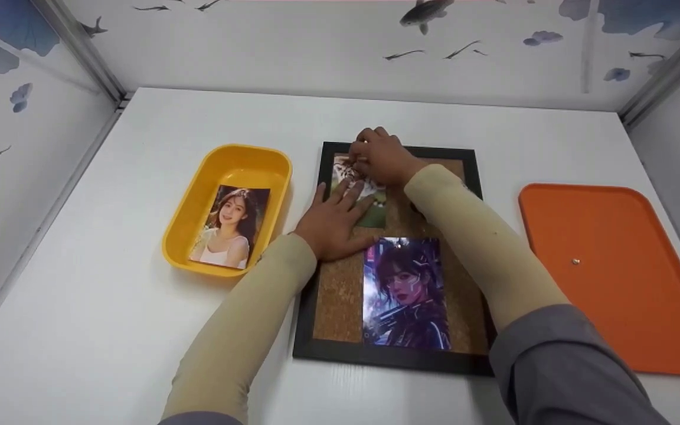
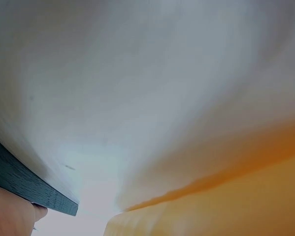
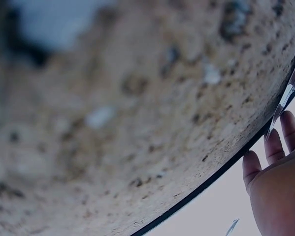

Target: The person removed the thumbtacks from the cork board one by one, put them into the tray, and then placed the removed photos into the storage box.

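Note:
A photo with brown-and-white patterning and a green lower part (image 1: 376,212) lies on the upper left of a black-framed cork board (image 1: 340,301). My left hand (image 1: 333,223) rests spread on the board, its fingertips pressing the photo's lower left. At the photo's top my right hand (image 1: 382,156) has curled fingers, pinching what looks like a small push pin, mostly hidden by the fingers. Below, a purple portrait print (image 1: 408,301) bears a small pin (image 1: 399,245) at its top. In the right wrist view, the right fingers (image 3: 274,147) meet the photo's glossy edge (image 3: 285,101).
Left of the board stands a yellow bin (image 1: 245,154) with a portrait photo (image 1: 231,227) leaning in it. An orange tray (image 1: 617,307) on the right carries a small shiny pin (image 1: 575,261). White patterned panels (image 1: 293,53) enclose the white table (image 1: 110,236).

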The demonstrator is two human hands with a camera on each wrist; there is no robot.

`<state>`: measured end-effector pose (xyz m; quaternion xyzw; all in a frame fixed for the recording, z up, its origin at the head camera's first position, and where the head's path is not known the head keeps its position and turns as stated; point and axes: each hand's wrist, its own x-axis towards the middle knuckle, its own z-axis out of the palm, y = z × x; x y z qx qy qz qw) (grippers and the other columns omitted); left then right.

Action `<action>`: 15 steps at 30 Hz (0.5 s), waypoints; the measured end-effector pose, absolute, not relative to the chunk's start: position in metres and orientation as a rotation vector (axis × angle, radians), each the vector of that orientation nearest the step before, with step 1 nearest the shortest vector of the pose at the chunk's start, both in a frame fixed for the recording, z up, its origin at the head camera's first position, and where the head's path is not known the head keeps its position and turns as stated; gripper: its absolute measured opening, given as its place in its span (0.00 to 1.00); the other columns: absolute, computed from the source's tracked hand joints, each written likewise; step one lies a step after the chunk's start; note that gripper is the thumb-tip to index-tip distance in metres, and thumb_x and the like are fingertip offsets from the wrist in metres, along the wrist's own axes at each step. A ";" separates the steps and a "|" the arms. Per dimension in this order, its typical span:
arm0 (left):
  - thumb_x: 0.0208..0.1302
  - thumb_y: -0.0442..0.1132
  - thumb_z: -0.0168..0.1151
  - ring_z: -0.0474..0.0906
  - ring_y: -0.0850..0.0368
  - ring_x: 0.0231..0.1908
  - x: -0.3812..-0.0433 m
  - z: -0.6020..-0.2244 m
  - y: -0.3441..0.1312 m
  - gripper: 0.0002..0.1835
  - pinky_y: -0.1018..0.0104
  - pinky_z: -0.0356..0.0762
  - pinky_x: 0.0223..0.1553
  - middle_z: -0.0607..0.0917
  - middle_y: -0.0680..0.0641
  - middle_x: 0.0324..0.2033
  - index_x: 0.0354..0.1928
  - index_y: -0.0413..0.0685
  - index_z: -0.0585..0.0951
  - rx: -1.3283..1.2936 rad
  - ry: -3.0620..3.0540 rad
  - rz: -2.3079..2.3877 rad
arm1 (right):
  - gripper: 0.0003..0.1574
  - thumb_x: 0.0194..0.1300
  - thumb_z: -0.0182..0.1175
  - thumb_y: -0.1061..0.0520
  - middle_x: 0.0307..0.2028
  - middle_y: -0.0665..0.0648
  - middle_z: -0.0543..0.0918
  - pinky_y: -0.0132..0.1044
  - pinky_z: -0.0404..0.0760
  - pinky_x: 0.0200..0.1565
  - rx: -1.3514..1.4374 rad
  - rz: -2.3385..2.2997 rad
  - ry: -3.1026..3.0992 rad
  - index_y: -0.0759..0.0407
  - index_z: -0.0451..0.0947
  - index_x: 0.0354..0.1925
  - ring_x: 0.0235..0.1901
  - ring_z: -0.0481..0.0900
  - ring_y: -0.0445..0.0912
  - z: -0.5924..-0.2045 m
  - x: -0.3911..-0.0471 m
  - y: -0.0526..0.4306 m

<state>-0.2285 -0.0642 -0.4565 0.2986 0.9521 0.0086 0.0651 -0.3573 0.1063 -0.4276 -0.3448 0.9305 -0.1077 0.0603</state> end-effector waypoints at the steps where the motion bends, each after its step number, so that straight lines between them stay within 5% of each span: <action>1: 0.65 0.78 0.24 0.31 0.48 0.77 -0.229 -0.456 -0.064 0.47 0.39 0.29 0.71 0.41 0.49 0.78 0.80 0.63 0.45 0.900 2.872 0.029 | 0.13 0.77 0.52 0.49 0.60 0.58 0.69 0.59 0.63 0.63 -1.047 -0.319 2.817 0.51 0.78 0.52 0.63 0.62 0.55 -0.427 -0.357 0.106; 15: 0.64 0.79 0.24 0.32 0.47 0.77 -0.231 -0.462 -0.065 0.48 0.39 0.30 0.71 0.42 0.49 0.78 0.80 0.63 0.46 0.917 2.904 0.058 | 0.14 0.78 0.48 0.53 0.61 0.58 0.68 0.59 0.63 0.63 -1.061 -0.309 2.803 0.52 0.77 0.54 0.62 0.62 0.55 -0.428 -0.357 0.108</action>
